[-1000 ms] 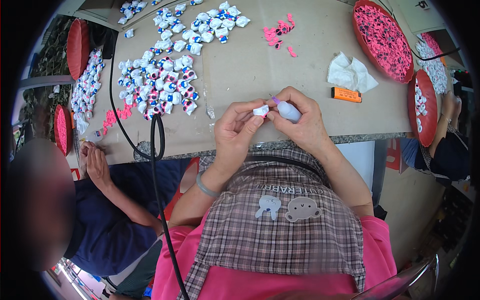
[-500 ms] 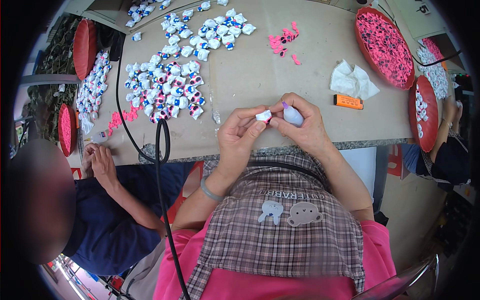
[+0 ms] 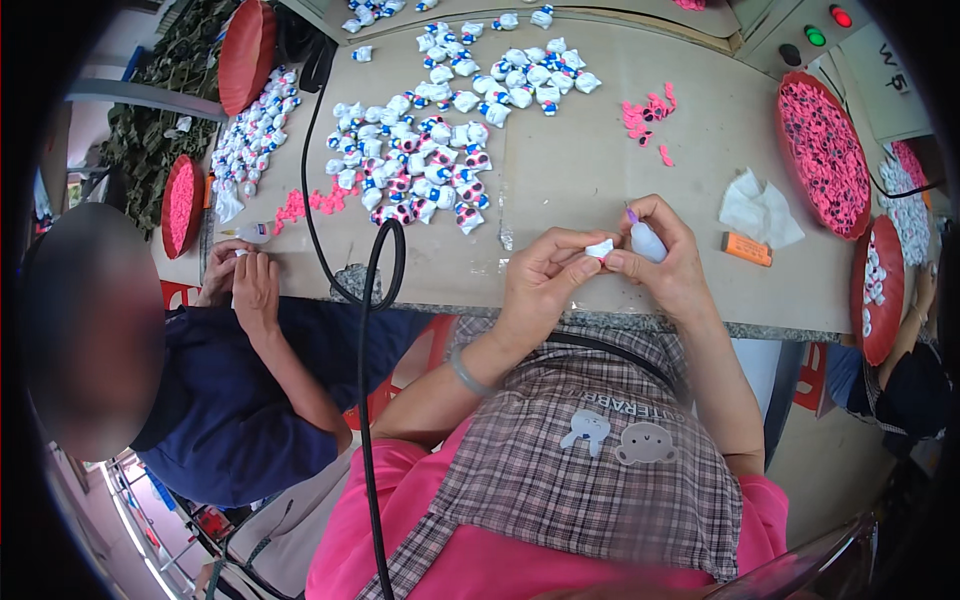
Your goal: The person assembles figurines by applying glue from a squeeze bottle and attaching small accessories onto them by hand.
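Note:
My left hand (image 3: 545,285) pinches a small white toy figure (image 3: 600,248) with a touch of pink on its underside, just above the table near its front edge. My right hand (image 3: 680,270) holds a small squeeze bottle (image 3: 648,243) with a purple tip pointing up and away. The right thumb and fingertips also meet the figure's side. To the left lies a pile of white toy figures (image 3: 435,185), some with blue and some with pink and black parts. Beyond my hands are loose pink pieces (image 3: 650,115).
At right stand a red tray (image 3: 850,236) of pink pieces and a red tray (image 3: 878,352) with white pieces. A white cloth (image 3: 755,212) and an orange box-shaped item (image 3: 747,249) lie nearby. A black cable (image 3: 364,400) loops at left, beside a co-worker's hands (image 3: 250,285).
The whole view has shifted, so the table and my hands appear further right. The toy figure has turned in my fingers, showing less pink. Both hands keep their hold.

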The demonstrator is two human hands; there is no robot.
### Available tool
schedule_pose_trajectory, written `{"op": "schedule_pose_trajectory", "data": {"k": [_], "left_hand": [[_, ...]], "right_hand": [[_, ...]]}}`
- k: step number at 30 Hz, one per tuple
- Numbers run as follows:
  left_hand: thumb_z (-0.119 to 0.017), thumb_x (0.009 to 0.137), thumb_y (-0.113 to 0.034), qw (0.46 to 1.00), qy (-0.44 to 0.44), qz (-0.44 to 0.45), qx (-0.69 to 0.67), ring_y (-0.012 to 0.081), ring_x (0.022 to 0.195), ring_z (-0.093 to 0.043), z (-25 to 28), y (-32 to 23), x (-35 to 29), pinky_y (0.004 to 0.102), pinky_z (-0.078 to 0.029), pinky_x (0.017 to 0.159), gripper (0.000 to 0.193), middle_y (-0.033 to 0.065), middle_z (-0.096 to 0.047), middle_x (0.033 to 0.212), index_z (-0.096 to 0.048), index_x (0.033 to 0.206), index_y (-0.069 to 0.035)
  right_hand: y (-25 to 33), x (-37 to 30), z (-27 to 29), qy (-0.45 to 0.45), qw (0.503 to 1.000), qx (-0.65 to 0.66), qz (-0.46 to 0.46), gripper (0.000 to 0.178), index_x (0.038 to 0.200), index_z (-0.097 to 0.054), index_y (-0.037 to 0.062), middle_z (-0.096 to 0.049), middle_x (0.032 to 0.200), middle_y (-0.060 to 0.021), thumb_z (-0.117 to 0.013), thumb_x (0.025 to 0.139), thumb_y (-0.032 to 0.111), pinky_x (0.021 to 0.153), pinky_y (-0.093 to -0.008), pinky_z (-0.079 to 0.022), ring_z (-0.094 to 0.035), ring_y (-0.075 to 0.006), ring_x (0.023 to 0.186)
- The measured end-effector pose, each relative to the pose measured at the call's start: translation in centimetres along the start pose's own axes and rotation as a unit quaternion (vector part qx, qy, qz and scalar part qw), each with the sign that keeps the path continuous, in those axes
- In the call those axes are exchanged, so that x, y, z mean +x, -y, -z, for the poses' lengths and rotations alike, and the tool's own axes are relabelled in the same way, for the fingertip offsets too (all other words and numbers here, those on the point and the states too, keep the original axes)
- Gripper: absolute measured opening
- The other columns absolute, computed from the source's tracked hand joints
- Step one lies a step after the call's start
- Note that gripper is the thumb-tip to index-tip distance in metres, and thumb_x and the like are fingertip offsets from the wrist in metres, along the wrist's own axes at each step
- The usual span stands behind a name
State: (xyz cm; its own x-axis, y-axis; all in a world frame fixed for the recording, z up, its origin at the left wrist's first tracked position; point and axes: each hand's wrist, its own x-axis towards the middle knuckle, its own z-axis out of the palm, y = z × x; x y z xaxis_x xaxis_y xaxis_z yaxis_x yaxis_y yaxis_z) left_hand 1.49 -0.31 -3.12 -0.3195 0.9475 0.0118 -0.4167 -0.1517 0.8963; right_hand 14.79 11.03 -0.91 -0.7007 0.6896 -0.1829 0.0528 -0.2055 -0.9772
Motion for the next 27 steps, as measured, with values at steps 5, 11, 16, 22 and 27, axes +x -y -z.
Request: {"op": "schedule_pose_trajectory", "data": {"k": [5, 11, 16, 22, 27], "left_hand": [[-0.055, 0.090, 0.003, 0.999, -0.002, 0.040, -0.031, 0.0200, 0.104, -0.061, 0.4, -0.6, -0.4, 0.0297, -0.050, 0.093, 0.023, 0.0181, -0.063, 0.113, -0.056, 0.113, 0.005], [-0.056, 0.090, 0.000, 0.999, 0.000, 0.011, 0.033, 0.0269, 0.103, -0.063, 3.2, -4.4, -0.3, 0.0354, -0.053, 0.089, 0.024, 0.0217, -0.062, 0.112, -0.058, 0.113, 0.003], [-0.057, 0.091, -0.007, 0.991, -0.042, 0.002, -0.130, 0.0260, 0.099, -0.064, 6.8, -5.9, -0.3, 0.0332, -0.055, 0.084, 0.029, 0.0220, -0.062, 0.113, -0.056, 0.118, 0.002], [-0.060, 0.091, -0.011, 0.979, -0.107, 0.037, -0.170, 0.0237, 0.095, -0.065, 7.9, -7.2, 0.5, 0.0300, -0.054, 0.083, 0.036, 0.0210, -0.061, 0.114, -0.051, 0.124, 0.001], [-0.060, 0.084, 0.001, 0.830, -0.145, -0.185, 0.506, 0.0297, 0.103, -0.061, 10.5, -9.7, 1.3, 0.0366, -0.048, 0.089, 0.028, 0.0162, -0.062, 0.118, -0.062, 0.112, -0.001]], "right_hand": [[0.1, -0.1, -0.3, 0.012, 1.000, -0.013, 0.025, 0.035, 0.097, -0.053, 0.0057, -0.057, 0.089, 0.0007, -0.077, 0.072, 0.004, 0.070, -0.0210, -0.043, -0.051, -0.0057, 0.079], [0.9, -0.7, -0.4, -0.007, 1.000, -0.001, -0.005, 0.028, 0.099, -0.056, 0.0050, -0.056, 0.092, -0.0008, -0.073, 0.077, 0.006, 0.062, -0.0207, -0.043, -0.051, -0.0048, 0.071], [0.6, -0.6, -0.1, -0.011, 0.998, 0.044, -0.043, 0.020, 0.099, -0.057, 0.0047, -0.056, 0.087, -0.0005, -0.068, 0.083, 0.010, 0.053, -0.0194, -0.040, -0.048, -0.0046, 0.060], [0.2, -0.7, 0.3, -0.017, 0.998, 0.037, -0.046, 0.016, 0.097, -0.058, 0.0037, -0.056, 0.078, 0.0012, -0.067, 0.085, 0.010, 0.052, -0.0189, -0.039, -0.050, -0.0045, 0.059], [0.0, -0.7, 0.3, -0.006, 0.997, 0.057, -0.043, 0.013, 0.096, -0.058, 0.0034, -0.056, 0.076, 0.0013, -0.065, 0.086, 0.009, 0.052, -0.0189, -0.040, -0.052, -0.0046, 0.060]]}}
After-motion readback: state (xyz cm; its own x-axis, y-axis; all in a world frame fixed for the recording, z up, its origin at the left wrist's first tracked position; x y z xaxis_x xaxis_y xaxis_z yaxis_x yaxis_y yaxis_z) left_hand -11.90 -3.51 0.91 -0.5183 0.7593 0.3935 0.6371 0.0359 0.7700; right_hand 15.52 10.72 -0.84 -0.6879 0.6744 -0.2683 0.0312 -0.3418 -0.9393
